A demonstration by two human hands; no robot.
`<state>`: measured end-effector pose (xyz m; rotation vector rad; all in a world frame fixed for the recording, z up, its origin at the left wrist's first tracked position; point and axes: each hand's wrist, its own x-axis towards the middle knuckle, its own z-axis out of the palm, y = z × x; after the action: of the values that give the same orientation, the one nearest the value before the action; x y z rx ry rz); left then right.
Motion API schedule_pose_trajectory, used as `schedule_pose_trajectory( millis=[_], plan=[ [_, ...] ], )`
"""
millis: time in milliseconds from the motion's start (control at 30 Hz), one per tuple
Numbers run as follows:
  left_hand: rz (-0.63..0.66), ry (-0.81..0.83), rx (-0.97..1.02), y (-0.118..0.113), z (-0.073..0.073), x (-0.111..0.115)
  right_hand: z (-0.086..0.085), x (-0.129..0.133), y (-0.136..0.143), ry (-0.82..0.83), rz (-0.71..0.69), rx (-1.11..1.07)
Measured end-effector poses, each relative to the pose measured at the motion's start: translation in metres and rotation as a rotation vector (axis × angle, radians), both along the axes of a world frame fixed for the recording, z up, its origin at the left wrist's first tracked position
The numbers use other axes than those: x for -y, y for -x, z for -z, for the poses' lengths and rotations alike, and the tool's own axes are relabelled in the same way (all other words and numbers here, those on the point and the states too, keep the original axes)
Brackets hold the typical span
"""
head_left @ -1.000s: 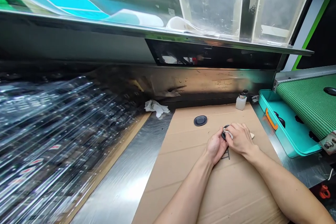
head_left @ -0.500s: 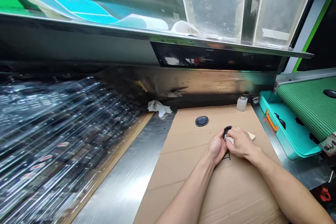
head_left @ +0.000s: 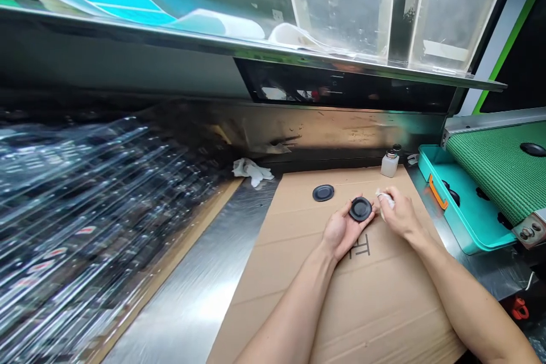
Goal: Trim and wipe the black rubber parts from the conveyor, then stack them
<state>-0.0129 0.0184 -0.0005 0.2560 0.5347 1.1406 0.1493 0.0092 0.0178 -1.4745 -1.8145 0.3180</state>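
My left hand (head_left: pixel 341 231) holds a round black part (head_left: pixel 360 209) by its edge, its flat face turned up. Pinched in my right hand (head_left: pixel 398 213) is a small white cloth (head_left: pixel 385 199), just to the right of the part and apart from it. A second black part (head_left: pixel 323 193) lies on the cardboard sheet (head_left: pixel 273 284), up and left of my left hand. Behind my right hand stands a small translucent bottle (head_left: pixel 389 164) with a metal-coloured top.
A teal tray (head_left: pixel 469 227) with black parts sits at the right, under a green conveyor belt (head_left: pixel 503 148) carrying another. Crumpled white cloth (head_left: pixel 252 172) lies behind the cardboard's left corner. Plastic-wrapped stacks (head_left: pixel 85 227) fill the left. A metal ledge (head_left: pixel 298 52) crosses above.
My right hand has drawn back to the right with the cloth, away from the black part. My left hand has opened out more beneath the part, whose face now shows. The view has shifted slightly.
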Motion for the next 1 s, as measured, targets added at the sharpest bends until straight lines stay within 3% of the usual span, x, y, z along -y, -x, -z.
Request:
schedule_pose_trajectory(
  millis=[167,367,533,867,1000],
  plan=[
    [0.119,-0.002,-0.178,0.007,-0.003,0.003,-0.002,-0.003,-0.010,0.038,-0.120,-0.116],
    [0.206,-0.052,-0.368,-0.001,-0.004,0.009,-0.001,0.005,0.000,0.026,-0.255,0.015],
    [0.222,-0.105,-0.439,-0.005,-0.007,0.014,-0.003,0.008,0.003,-0.021,-0.246,0.107],
    [0.161,-0.273,-0.667,-0.015,0.004,0.019,-0.008,0.009,-0.002,0.013,-0.182,0.420],
    [0.160,-0.288,-0.759,-0.015,0.004,0.018,-0.006,0.007,-0.003,0.012,-0.176,0.446]
  ],
)
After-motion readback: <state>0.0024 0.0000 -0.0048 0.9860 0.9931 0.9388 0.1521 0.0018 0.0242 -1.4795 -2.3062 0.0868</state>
